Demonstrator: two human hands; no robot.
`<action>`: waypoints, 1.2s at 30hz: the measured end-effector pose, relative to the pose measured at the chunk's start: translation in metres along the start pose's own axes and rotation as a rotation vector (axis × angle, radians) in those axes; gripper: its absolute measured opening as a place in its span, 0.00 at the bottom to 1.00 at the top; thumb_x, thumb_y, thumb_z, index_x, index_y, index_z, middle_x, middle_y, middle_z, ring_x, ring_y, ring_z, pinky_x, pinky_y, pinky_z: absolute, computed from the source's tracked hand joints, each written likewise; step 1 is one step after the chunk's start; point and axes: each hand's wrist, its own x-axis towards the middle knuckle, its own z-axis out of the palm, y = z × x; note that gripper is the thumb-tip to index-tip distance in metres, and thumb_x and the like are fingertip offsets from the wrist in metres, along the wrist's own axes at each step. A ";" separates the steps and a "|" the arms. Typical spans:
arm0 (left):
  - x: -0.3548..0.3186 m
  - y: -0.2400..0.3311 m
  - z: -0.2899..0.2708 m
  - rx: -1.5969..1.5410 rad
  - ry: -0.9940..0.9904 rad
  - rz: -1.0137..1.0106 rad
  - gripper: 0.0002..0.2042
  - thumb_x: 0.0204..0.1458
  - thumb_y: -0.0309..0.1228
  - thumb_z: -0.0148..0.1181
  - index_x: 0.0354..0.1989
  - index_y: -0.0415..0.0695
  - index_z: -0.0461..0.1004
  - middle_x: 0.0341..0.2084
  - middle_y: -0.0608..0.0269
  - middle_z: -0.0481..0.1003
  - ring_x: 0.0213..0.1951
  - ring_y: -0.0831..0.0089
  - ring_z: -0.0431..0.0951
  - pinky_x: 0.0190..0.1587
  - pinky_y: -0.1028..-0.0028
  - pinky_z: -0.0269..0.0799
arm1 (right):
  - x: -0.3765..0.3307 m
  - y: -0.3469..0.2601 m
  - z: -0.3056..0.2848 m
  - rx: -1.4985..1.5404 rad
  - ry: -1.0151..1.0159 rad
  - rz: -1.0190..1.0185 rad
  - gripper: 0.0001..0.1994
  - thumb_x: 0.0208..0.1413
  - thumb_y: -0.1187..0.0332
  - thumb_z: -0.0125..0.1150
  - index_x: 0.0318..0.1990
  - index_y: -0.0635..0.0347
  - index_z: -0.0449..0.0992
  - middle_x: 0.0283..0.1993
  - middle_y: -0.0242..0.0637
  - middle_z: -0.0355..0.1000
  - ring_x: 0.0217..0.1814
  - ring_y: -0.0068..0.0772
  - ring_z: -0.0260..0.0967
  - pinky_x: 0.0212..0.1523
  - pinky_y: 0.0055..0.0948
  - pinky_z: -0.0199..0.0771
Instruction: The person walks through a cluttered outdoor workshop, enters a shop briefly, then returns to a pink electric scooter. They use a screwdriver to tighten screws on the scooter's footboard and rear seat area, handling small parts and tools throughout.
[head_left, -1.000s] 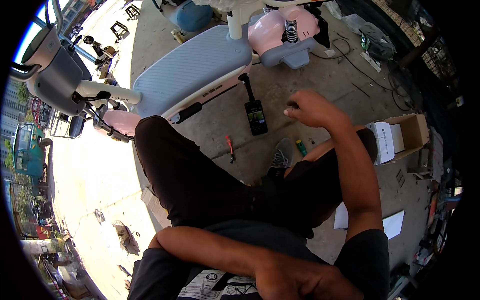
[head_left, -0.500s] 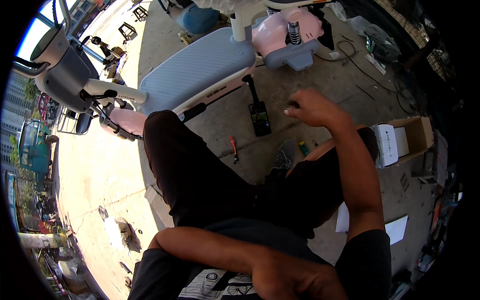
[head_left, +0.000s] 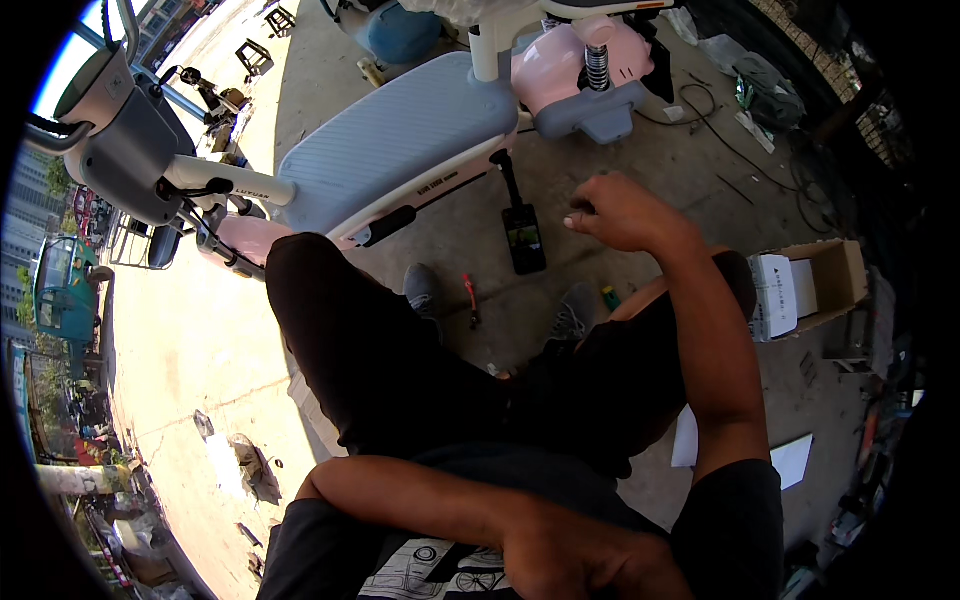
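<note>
My right hand [head_left: 628,213] hangs in the air past my right knee, its fingers loosely curled in with the thumb alongside; nothing shows in it. Across my lap lies my left forearm, and my left hand [head_left: 590,562] is bent at the lower edge, its fingers mostly hidden. Left of the right hand is a phone [head_left: 525,240] with a lit screen, joined to a black stick [head_left: 510,180]. Beyond my knees stands a pink, white and grey-blue electric scooter [head_left: 400,125]; neither hand touches it.
An open cardboard box [head_left: 845,272] with a white carton [head_left: 773,297] sits at right. Between my feet lies a red-handled tool [head_left: 470,297], and a small green object [head_left: 610,297] is by my right shoe [head_left: 573,310]. A black cable [head_left: 740,150] trails over the floor.
My left knee has swung slightly left, and my left shoe has come into view beside the red-handled tool. Both hands stay nearly still.
</note>
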 end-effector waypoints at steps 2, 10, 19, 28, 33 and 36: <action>-0.008 0.010 0.006 -0.016 0.027 -0.040 0.17 0.59 0.34 0.60 0.44 0.28 0.70 0.32 0.57 0.76 0.33 0.78 0.75 0.33 0.78 0.69 | 0.000 0.005 0.002 -0.045 0.008 -0.019 0.15 0.52 0.63 0.63 0.30 0.71 0.76 0.30 0.57 0.72 0.35 0.58 0.71 0.38 0.48 0.68; -0.042 0.042 0.008 0.004 0.063 -0.133 0.15 0.58 0.33 0.61 0.42 0.30 0.72 0.31 0.58 0.76 0.32 0.79 0.74 0.34 0.78 0.69 | -0.004 0.017 0.010 -0.013 -0.094 0.192 0.15 0.52 0.63 0.64 0.36 0.71 0.77 0.33 0.56 0.74 0.36 0.57 0.72 0.39 0.45 0.70; -0.072 0.145 0.038 1.068 0.776 -0.329 0.07 0.59 0.27 0.58 0.35 0.34 0.74 0.23 0.66 0.73 0.26 0.84 0.70 0.28 0.80 0.62 | 0.002 0.011 0.013 0.008 -0.095 0.213 0.15 0.53 0.63 0.64 0.36 0.71 0.78 0.33 0.56 0.75 0.37 0.56 0.73 0.40 0.46 0.71; -0.092 0.289 0.064 1.991 1.246 -0.211 0.16 0.59 0.43 0.59 0.30 0.40 0.75 0.20 0.73 0.70 0.22 0.90 0.60 0.24 0.83 0.54 | 0.002 0.009 0.002 0.014 0.039 0.229 0.16 0.54 0.64 0.63 0.42 0.72 0.76 0.36 0.53 0.76 0.37 0.47 0.75 0.40 0.37 0.73; -0.152 0.321 0.034 1.982 1.547 -0.255 0.15 0.59 0.40 0.59 0.30 0.39 0.74 0.19 0.73 0.69 0.23 0.88 0.61 0.26 0.82 0.56 | -0.003 0.004 -0.041 0.159 0.410 0.273 0.17 0.56 0.63 0.62 0.46 0.70 0.76 0.37 0.46 0.77 0.37 0.35 0.75 0.41 0.31 0.73; -0.168 0.328 0.034 1.991 1.610 -0.382 0.14 0.59 0.39 0.59 0.30 0.38 0.74 0.20 0.72 0.70 0.24 0.87 0.63 0.27 0.81 0.59 | -0.017 0.025 -0.071 0.331 0.577 0.386 0.17 0.58 0.62 0.61 0.46 0.69 0.77 0.35 0.38 0.77 0.37 0.27 0.73 0.40 0.25 0.72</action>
